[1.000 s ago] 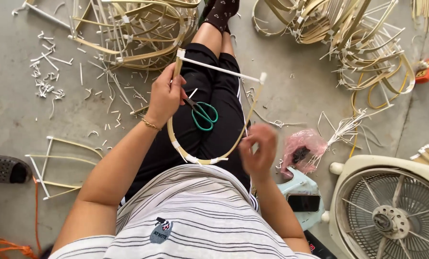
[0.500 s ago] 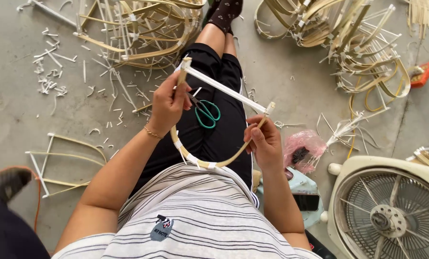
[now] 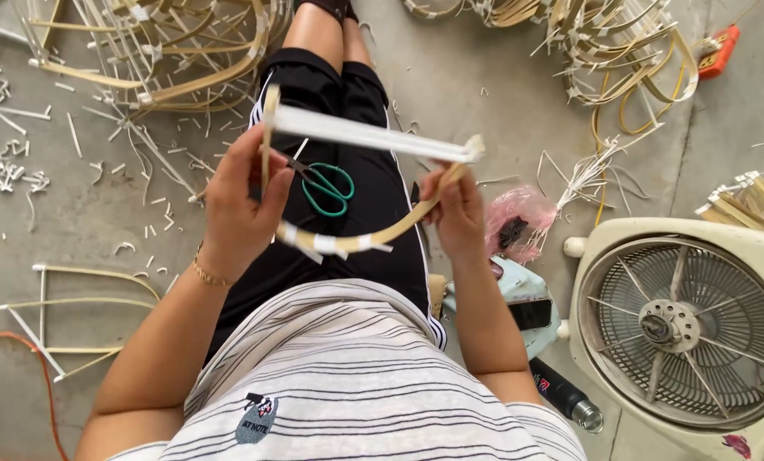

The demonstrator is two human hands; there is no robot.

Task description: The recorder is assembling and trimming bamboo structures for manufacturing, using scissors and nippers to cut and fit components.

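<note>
Both ends of the bamboo frame [image 3: 373,235] sit gripped, left hand [image 3: 241,205], right hand [image 3: 459,213].

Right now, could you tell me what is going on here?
A seated person holds a bent bamboo frame over the lap, left hand on one end, right hand on the other. A white strip spans its top. Green scissors lie on the lap. More frames and a fan sit on the floor.

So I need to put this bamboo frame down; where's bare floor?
Bare concrete lies between the right leg and the tangled bamboo frames, and left of the left forearm, above the flat frame. The far left is littered with offcuts; the fan and pink bag crowd the right.
</note>
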